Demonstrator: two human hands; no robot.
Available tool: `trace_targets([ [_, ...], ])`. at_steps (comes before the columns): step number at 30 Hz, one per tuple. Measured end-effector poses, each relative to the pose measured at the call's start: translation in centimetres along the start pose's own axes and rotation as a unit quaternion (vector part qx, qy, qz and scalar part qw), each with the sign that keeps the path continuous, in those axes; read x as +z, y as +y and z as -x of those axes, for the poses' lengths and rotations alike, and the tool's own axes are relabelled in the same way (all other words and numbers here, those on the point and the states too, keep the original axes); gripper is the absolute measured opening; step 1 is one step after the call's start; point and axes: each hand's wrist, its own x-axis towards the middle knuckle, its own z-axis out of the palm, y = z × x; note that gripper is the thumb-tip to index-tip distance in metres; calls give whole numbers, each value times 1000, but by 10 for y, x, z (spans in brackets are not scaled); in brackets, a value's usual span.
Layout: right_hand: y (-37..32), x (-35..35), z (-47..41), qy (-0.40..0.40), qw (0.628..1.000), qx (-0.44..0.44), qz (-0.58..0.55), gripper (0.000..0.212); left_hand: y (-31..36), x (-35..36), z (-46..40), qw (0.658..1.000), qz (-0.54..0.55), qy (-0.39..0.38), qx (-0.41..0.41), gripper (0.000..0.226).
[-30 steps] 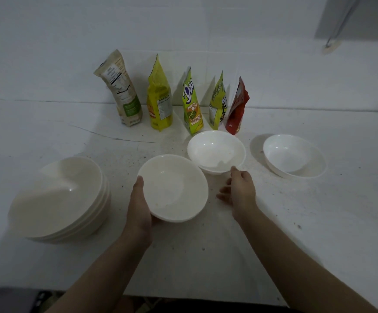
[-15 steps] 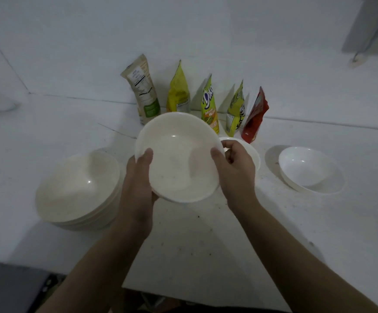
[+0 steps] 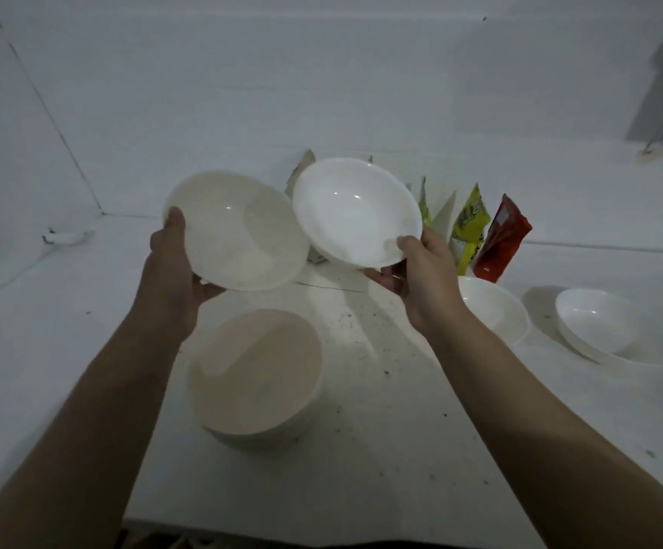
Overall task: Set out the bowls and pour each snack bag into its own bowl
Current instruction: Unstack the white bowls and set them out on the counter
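Two bowls (image 3: 599,324) sit right of the stack (image 3: 254,374); our hands (image 3: 171,267) (image 3: 421,271) each grip another; bags (image 3: 500,239) unpoured.

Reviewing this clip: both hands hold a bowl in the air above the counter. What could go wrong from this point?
1. The right hand pinches the white bowl only at its near rim; tilted as it is, it could slip.
2. That bowl hangs close in front of the snack bags; moving it back could knock them over.
3. The left hand holds the cream bowl right beside the white one, so their rims may clash.
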Motion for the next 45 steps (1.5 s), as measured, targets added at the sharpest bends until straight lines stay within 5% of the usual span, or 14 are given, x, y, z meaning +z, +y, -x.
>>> trace_targets([
  [17,128,22,-16,232,965,114,-37,52,-107,-56,-121,978,-170,-5,-123,42],
  [23,149,11,-13,276,954,104,-57,50,-123,-64,-128,968,-241,5,-63,39],
  [29,151,12,-17,268,954,117,-67,53,-132,-65,-137,974,-214,-23,-69,63],
  [38,150,15,-13,232,962,138,-43,49,-134,-60,-117,980,-192,-46,-28,39],
  [45,147,17,26,206,959,143,130,32,-136,-78,-57,986,-163,-13,-29,27],
])
